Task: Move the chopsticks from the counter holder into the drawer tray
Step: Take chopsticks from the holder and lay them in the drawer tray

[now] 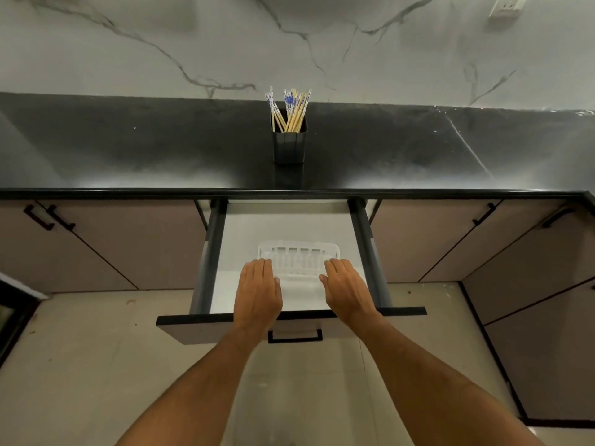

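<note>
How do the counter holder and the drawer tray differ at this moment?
The black holder stands upright on the counter, while the white tray lies flat in the open drawer. The holder is full of chopsticks; the tray holds none. Nothing touches the holder; the left hand and right hand rest at the tray.

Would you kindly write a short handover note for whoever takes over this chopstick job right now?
Left hand: open, flat on the left edge of the white tray, holding nothing.
Right hand: open, on the tray's right edge, holding nothing.
Chopsticks: all upright in the black holder on the counter.
Done: drawer pulled open, tray inside.
Left: carry every chopstick to the tray.
</note>
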A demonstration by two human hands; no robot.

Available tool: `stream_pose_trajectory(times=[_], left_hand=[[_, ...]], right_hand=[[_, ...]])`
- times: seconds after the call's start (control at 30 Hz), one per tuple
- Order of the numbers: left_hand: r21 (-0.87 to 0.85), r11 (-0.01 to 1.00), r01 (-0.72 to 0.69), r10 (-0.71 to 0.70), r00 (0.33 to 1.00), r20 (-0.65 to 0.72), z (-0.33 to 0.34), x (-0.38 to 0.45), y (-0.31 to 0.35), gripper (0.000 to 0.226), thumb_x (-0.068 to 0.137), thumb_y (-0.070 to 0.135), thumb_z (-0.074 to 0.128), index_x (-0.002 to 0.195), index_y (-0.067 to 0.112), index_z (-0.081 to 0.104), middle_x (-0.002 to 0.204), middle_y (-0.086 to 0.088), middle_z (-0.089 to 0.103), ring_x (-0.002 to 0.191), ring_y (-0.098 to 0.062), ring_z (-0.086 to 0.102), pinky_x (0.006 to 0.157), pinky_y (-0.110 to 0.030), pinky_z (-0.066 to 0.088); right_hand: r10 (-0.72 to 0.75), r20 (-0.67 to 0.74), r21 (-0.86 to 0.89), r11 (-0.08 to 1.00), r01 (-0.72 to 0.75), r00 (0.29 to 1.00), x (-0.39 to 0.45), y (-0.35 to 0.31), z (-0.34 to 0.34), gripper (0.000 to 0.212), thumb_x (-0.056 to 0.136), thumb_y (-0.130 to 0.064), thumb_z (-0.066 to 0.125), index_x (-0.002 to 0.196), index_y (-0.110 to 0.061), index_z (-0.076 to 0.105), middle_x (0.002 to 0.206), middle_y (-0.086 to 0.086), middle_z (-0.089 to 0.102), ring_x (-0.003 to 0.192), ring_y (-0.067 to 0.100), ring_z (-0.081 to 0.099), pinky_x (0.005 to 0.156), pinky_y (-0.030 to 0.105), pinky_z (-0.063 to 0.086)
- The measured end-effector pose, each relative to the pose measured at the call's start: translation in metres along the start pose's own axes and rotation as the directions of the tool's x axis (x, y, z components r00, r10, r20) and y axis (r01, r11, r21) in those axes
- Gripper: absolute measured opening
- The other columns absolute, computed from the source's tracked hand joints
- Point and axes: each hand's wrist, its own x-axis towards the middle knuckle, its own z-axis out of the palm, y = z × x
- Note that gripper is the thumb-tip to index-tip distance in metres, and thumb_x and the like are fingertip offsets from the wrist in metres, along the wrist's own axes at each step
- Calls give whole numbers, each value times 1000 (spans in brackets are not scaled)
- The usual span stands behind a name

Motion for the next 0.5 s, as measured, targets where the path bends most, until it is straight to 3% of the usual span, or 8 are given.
stream_pose_trajectory(times=[0.27, 0.5], left_hand=[[-55, 984, 167, -164, 985, 58, 27, 46, -24, 32, 101, 18, 47, 128, 3, 57, 120, -12, 64, 112, -28, 60, 107, -41, 46], [-275, 848, 453, -408, 889, 207, 57, 82, -35, 36, 105, 19, 43, 136, 4, 51, 131, -12, 59, 120, -26, 55, 104, -37, 44]], right_hand=[[113, 76, 38, 992, -117, 991, 43, 31, 28, 17, 101, -17, 54, 104, -4, 64, 99, 11, 66, 87, 24, 58, 81, 35, 55], [372, 216, 159, 899, -408, 903, 66, 54, 62, 19, 103, -11, 50, 120, -5, 55, 118, 10, 59, 109, 26, 52, 93, 33, 47]])
